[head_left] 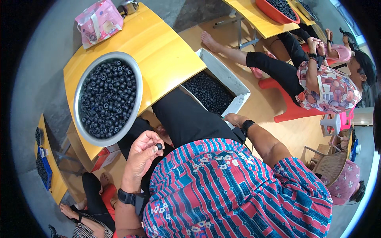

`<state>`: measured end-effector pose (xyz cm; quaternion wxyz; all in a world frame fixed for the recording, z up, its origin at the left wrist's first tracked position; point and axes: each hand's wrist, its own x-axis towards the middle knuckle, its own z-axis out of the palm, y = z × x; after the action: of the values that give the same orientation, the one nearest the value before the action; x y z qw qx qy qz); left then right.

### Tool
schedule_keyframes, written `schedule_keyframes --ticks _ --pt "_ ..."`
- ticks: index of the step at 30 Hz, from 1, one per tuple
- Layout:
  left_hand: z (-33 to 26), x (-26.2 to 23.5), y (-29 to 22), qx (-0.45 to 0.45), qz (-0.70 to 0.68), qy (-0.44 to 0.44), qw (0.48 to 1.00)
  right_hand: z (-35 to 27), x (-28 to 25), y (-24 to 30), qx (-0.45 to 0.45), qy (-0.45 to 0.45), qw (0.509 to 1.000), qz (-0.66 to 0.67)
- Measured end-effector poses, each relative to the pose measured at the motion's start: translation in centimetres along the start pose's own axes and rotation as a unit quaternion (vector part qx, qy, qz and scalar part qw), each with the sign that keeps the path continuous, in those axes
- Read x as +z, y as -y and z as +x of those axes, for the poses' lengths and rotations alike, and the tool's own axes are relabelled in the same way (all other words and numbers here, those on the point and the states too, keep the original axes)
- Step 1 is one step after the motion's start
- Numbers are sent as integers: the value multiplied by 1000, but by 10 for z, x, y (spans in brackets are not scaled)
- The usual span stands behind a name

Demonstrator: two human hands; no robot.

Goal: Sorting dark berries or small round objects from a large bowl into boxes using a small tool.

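My left hand [143, 152] is raised in front of my lap, its thumb and fingers pinching a small black round piece [159, 146]. Past it on the yellow table stands a wide metal basin [139, 85], heaped with black round pieces [105, 99], many showing a ring-shaped hole. To the right of my legs sits a white box [237, 91] holding many small black pieces [208, 92]. At that box's near edge is my right hand [235, 119]; its fingers are mostly hidden, so I cannot tell what they hold.
A pink bag [99, 23] and a metal cup [129, 7] stand at the table's [170, 51] far end. On the right, a person sits on a red stool [283, 103] near a red basin [274, 10] of black pieces. Another person sits at lower left beside a blue tray [45, 168].
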<state>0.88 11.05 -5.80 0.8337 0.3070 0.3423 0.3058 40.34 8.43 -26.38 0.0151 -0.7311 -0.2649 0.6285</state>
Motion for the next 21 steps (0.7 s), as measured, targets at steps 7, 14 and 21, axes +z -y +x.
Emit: schedule_keyframes --ticks 7,14,21 --pt "-1 -2 -3 -1 -12 -13 1000 -15 -5 14 -65 51 985 -154" --pt "-1 -4 0 -6 -27 -10 1000 8 -1 -7 -9 46 999 12" --pt "5 -5 11 -13 -57 6 998 53 -4 -41 -72 31 993 -85"
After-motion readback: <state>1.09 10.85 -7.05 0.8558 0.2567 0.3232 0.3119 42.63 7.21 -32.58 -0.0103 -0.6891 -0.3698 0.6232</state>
